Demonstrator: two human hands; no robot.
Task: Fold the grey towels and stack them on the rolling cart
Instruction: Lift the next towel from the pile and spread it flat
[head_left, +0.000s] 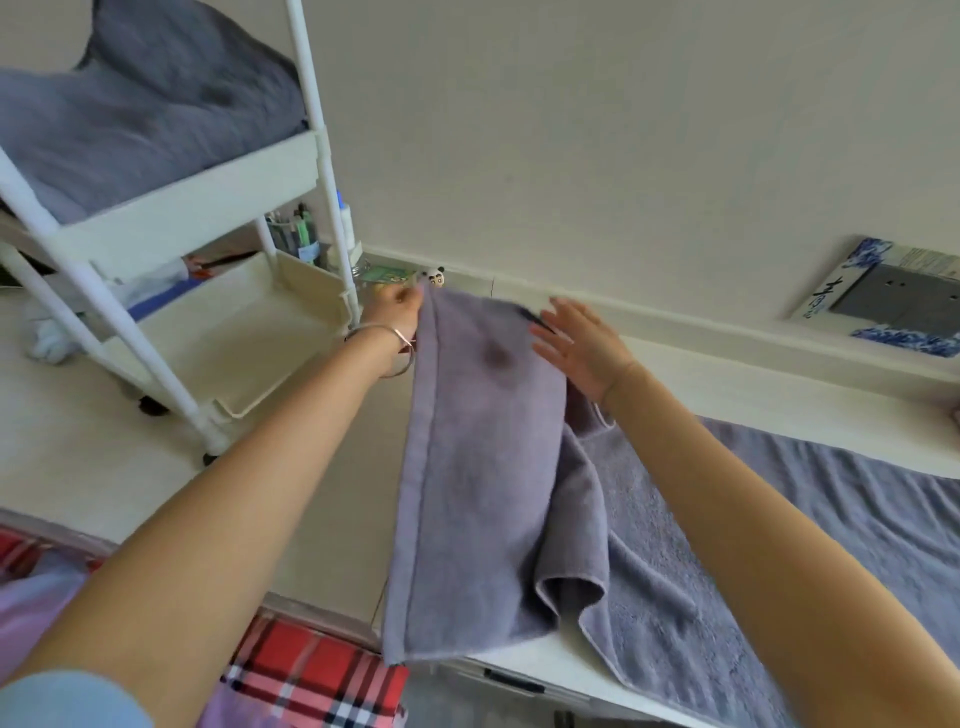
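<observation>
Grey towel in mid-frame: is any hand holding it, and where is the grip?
The left hand pinches the grey towel at its top left corner. The right hand is open, fingers spread, by the top right edge, gripping nothing.

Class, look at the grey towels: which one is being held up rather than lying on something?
The hanging towel, pinched at its top corner by the left hand. The spread towel lies on the table; the heaped towel sits on the cart.
</observation>
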